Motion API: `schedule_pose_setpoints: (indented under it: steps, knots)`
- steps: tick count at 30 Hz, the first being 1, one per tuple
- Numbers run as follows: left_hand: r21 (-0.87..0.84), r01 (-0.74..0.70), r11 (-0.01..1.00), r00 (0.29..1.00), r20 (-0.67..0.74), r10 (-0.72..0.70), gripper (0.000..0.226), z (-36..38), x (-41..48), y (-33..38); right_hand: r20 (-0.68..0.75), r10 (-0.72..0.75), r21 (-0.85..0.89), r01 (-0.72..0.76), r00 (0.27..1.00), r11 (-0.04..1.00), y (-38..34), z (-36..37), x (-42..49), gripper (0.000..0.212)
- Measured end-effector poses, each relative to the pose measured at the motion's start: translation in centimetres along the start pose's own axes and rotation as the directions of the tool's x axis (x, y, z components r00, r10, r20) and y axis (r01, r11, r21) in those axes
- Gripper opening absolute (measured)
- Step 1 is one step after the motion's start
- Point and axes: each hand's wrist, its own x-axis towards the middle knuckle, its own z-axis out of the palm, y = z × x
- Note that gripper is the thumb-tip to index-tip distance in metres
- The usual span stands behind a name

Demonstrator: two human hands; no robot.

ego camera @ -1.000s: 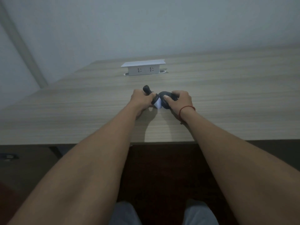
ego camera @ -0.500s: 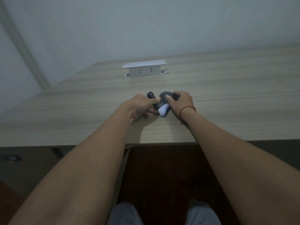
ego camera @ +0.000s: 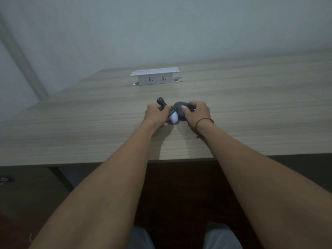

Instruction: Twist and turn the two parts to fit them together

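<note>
Matt, dark grey soft-looking toy with a smooth white patch, squeezed between the fingers. Beneath them, a wood-grain laminate surface — pale, dull sheen. Beyond the fingers, a smooth white plastic socket box — matt.

a long wooden table with pale grain runs across the room, its near edge facing the seated person. set into its top toward the far side, a white pop-up socket box stands raised, two outlets on its front. behind it a plain pale wall. under the table, dark floor.
</note>
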Motion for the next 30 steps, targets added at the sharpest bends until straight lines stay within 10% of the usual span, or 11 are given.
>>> schedule_pose_setpoints:
  steps: [4, 13, 21, 27, 30]
  knots:
    - [0.036, 0.014, 0.999, 0.975, 0.22, -0.022, 0.03, -1.0, -1.0, 0.8, -0.005, 0.022, 0.005, -0.022, 1.0, 1.0, -0.1, 0.1, 0.1, 0.046]
    - [-0.064, 0.029, 0.998, 0.942, -0.332, -0.049, 0.036, 1.6, 0.4, 0.1, 0.039, -0.021, -0.036, 0.023, 0.999, 0.999, 0.0, 0.1, -0.4, 0.047]
    - [0.065, 0.015, 0.998, 0.971, -0.238, 0.001, 0.038, 0.8, 2.1, 0.0, 0.075, -0.048, -0.059, 0.053, 0.996, 0.997, 0.2, 0.1, 0.0, 0.048]
    - [0.144, -0.057, 0.988, 0.956, 0.293, 0.013, 0.026, -2.8, 0.6, 0.9, 0.066, -0.024, -0.033, 0.026, 0.998, 0.999, 0.1, 0.1, 0.3, 0.048]
    - [0.071, -0.051, 0.996, 0.969, 0.244, 0.032, 0.03, -3.4, 0.9, 1.4, 0.118, -0.044, -0.068, 0.052, 0.992, 0.996, -0.1, 0.1, -0.4, 0.059]
